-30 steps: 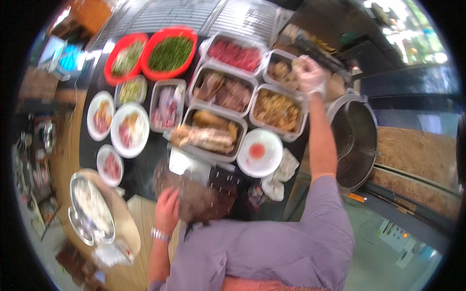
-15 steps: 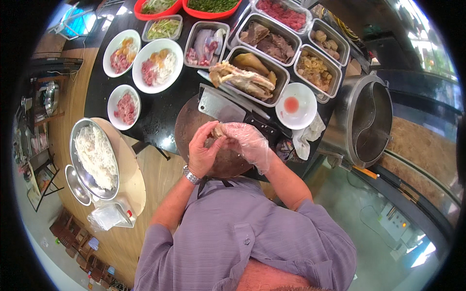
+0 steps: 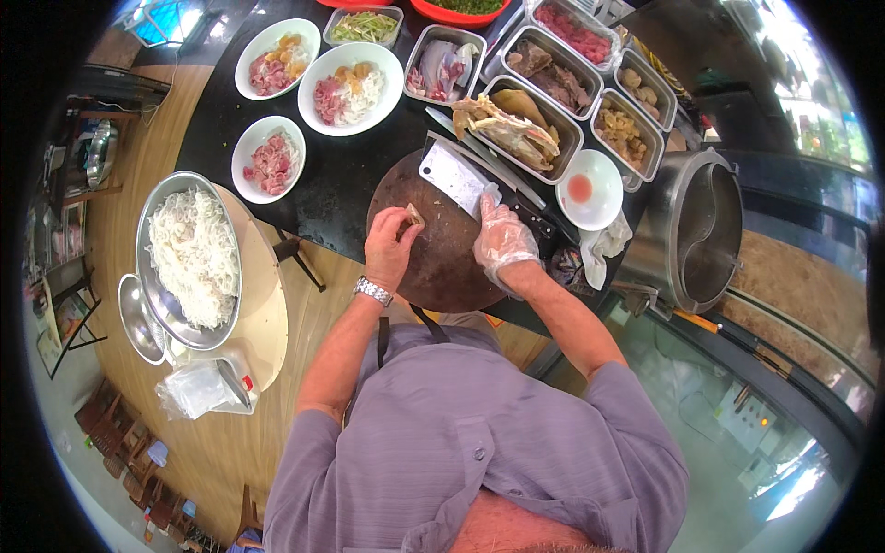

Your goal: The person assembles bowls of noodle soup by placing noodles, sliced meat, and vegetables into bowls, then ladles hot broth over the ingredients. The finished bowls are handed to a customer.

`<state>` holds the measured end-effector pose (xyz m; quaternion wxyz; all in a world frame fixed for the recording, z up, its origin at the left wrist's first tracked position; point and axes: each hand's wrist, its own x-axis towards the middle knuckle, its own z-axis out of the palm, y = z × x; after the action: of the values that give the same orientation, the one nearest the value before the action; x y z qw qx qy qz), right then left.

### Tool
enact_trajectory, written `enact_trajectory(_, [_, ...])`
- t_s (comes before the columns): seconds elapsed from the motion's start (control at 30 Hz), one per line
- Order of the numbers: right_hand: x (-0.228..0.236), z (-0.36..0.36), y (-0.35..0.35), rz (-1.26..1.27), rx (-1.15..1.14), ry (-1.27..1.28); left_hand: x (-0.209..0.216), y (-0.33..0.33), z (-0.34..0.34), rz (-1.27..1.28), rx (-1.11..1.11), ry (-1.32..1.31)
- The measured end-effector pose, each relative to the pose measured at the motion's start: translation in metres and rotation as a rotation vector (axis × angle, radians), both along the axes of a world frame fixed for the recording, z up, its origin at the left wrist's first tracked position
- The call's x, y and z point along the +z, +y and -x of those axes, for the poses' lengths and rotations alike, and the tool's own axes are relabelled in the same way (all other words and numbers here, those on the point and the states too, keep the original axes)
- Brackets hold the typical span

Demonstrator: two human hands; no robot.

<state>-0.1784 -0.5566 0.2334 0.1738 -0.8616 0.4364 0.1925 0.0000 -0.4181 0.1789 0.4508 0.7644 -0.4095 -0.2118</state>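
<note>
Left of the round chopping board, a steel bowl of white noodles partly hides one smaller steel bowl. Three white bowls stand on the bench beyond the board's upper-left edge. Over the board's left half, the bare left hand reaches forward, pinching one small brown morsel between thumb and fingertips; they cover part of it, and whether it touches the board is unclear. Well beyond the board, two red baskets are cut off by the upper edge, left of most of six rectangular trays. One cleaver lies across the board's far side. Its handle is hidden by the right hand, gloved in clear plastic, back upward, fingers pointing away from the wearer; I cannot tell whether they grip it. Right of the board stands one divided pot.
</note>
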Motion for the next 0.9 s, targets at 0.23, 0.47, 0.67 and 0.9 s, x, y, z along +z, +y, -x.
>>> enact_trajectory(0.23, [0.019,0.002,0.047,-0.186,-0.147,-0.453,0.012,-0.001,-0.016,0.024,-0.149,-0.153])
enact_trajectory(0.47, [0.021,0.005,0.074,-0.091,-0.025,-0.4,0.024,-0.002,-0.017,-0.036,-0.201,-0.154])
enact_trajectory(0.67, [0.033,0.018,0.083,-0.127,0.032,-0.375,0.024,-0.006,-0.018,-0.035,-0.23,-0.162])
enact_trajectory(0.9, [0.042,0.022,0.086,-0.211,-0.019,-0.302,0.023,-0.002,-0.02,-0.107,-0.273,-0.178])
